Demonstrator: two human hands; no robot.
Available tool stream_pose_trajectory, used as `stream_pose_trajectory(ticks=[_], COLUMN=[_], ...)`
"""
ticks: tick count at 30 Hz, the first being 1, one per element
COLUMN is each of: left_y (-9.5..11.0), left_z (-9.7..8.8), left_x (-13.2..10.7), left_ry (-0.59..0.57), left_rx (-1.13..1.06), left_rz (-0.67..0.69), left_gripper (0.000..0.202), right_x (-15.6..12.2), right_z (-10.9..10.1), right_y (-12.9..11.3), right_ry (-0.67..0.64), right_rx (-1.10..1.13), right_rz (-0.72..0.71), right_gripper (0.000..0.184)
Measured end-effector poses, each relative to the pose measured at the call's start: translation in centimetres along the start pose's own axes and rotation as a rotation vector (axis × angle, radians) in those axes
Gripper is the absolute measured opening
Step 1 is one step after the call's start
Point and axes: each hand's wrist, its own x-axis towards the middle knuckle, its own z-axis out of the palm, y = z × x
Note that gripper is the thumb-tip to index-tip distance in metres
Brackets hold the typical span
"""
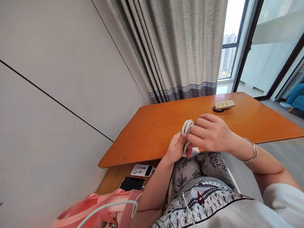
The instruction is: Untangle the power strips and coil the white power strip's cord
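Note:
A white cable (187,126) is looped into a small coil above the near edge of the orange-brown table (163,126). My left hand (176,147) is closed around the coil, with the thumb lying across its lower part. My right hand (209,133) is curled against the coil's right side, fingers bent and pressed on the cable; its fingertips are partly hidden. Below both hands, a white object (195,152) shows in part over my lap. What it is I cannot make out.
A cream power strip (224,105) with a black cord lies at the table's far right. On a lower wooden surface are a black-screened phone (132,183) and a white power bank (142,170). A pink bag (95,209) with a pale green cord sits at lower left.

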Motion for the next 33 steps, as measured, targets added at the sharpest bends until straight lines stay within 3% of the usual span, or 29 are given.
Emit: stream_pose_trajectory(ticks=[3,6,9,14,16,21,28,33], left_y=[-0.2,-0.4,-0.5,-0.3,-0.3,-0.3,0.0,-0.3], left_z=[0.3,0.5,0.5,0.2,-0.1,-0.2,0.0,0.1], left_x=[-0.2,-0.1,0.1,0.5,0.7,0.8,1.7,2.3], left_ry=[-0.265,-0.406,-0.468,-0.291,-0.245,-0.237,-0.091,0.012], left_rx=[0.033,-0.123,-0.215,-0.185,-0.138,-0.129,-0.111,-0.082], left_rz=[-0.028,-0.040,-0.057,-0.096,-0.089,-0.125,-0.191,-0.197], left_gripper=[0.051,0.050,0.047,0.048,0.048,0.046,0.033,0.032], right_x=[0.2,-0.2,-0.9,-3.0,-3.8,-4.5,-4.0,-3.9], right_z=[0.2,1.7,4.1,7.8,8.6,9.2,9.6,9.7], right_y=[2.9,5.8,7.2,6.7,6.3,5.9,5.6,5.8], right_ry=[0.140,0.312,0.380,0.321,0.268,0.244,0.401,0.439], right_rx=[-0.048,-0.052,0.234,1.057,1.234,1.265,1.385,1.413], right_rz=[0.034,0.083,0.171,0.464,0.530,0.623,0.727,0.773], right_gripper=[0.040,0.052,0.062,0.074,0.077,0.049,0.047,0.048])
